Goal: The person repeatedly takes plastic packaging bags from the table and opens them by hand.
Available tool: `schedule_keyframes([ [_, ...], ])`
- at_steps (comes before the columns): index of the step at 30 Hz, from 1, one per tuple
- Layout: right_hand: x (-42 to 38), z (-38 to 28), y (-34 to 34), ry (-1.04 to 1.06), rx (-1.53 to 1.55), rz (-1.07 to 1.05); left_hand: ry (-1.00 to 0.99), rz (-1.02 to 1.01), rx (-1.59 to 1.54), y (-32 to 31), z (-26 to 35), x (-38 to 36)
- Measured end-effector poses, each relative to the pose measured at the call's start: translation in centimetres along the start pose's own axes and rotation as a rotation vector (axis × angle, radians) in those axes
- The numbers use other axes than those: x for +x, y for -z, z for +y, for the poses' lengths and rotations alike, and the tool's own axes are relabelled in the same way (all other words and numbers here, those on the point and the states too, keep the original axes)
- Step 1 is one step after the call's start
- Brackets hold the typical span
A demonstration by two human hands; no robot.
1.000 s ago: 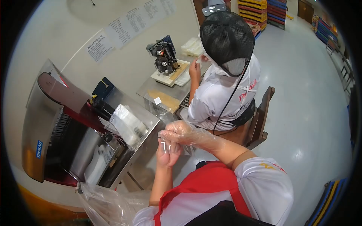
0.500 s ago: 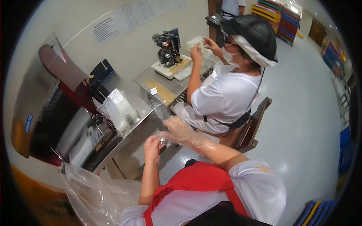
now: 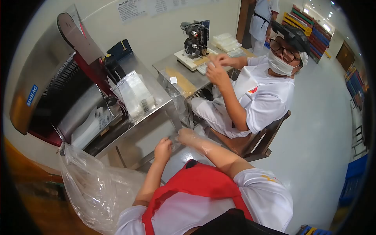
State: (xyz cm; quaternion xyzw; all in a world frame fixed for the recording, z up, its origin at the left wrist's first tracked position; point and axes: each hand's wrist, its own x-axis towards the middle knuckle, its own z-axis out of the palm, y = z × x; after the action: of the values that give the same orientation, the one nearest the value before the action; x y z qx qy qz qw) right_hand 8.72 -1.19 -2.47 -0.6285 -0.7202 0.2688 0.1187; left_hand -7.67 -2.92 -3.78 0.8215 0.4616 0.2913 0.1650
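You had both hands low before the counter [image 3: 156, 107], left hand [image 3: 162, 149] bare, right hand [image 3: 188, 137] gloved, seemingly pinching a clear plastic glove [image 3: 175, 138] between them; next needed a steady pull.

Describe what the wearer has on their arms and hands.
The right hand is covered by a thin, clear, crinkled plastic glove that runs loosely up the forearm. The left hand is bare, with no glove. Both arms come out of short white sleeves, and a red apron strap crosses the chest.
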Motion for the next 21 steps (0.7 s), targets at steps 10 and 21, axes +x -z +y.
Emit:
schedule_keyframes([
  [10, -1.5, 0.1, 0.9, -0.143, -0.059, 0.105, 0.019, -0.447, 0.059, 0.7, -1.8, 1.0],
  [21, 2.9, 0.8, -5.2, 0.47, -0.426, -0.034, -0.369, -0.388, -0.184, 3.2, 5.3, 3.2],
])
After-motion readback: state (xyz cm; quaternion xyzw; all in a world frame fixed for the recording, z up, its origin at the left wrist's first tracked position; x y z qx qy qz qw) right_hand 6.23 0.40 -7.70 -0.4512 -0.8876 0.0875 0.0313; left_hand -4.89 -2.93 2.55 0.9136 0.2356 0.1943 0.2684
